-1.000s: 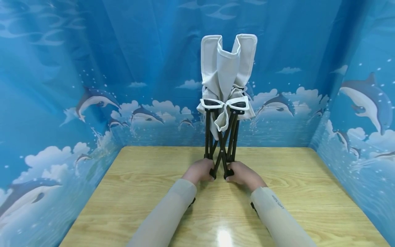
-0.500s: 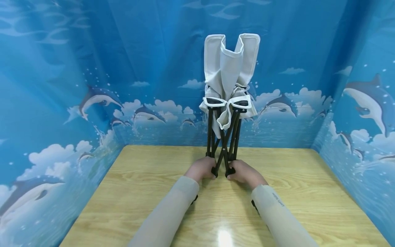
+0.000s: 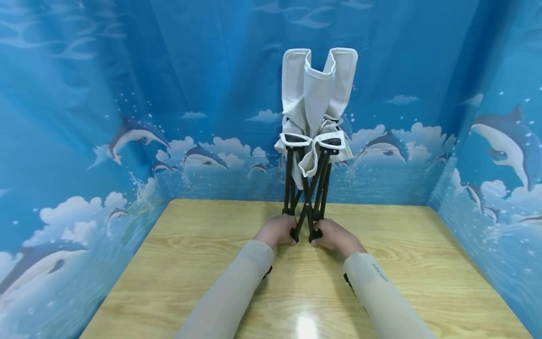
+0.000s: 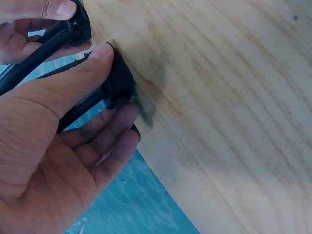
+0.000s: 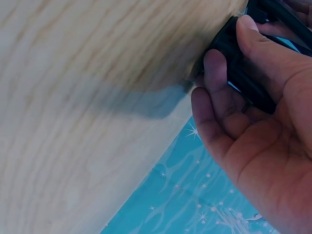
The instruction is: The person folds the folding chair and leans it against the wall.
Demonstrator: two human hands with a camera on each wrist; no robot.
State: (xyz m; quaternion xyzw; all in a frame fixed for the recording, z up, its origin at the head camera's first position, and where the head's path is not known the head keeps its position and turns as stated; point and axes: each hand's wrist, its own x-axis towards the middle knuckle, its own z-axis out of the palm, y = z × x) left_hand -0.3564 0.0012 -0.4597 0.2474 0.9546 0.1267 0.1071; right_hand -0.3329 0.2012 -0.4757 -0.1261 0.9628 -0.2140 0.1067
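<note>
A folded camping chair with white fabric and dark crossed legs stands upright at the back of the table. My left hand pinches the black foot of one front leg, thumb on one side and fingers on the other. On the other front leg, my right hand grips the matching foot in the same way. Both feet are close together, just in front of the rear legs. The fabric hangs bunched between the leg tops, with two tall flaps rising above it.
The wooden table stretches out on both sides and in front of the chair. A blue curtain printed with dolphins and clouds closes off the back, close behind the chair, and both sides.
The head view has shifted slightly, so chair and background sit a little farther right in it. Both hands keep hold of the same feet, and the chair keeps its folded shape.
</note>
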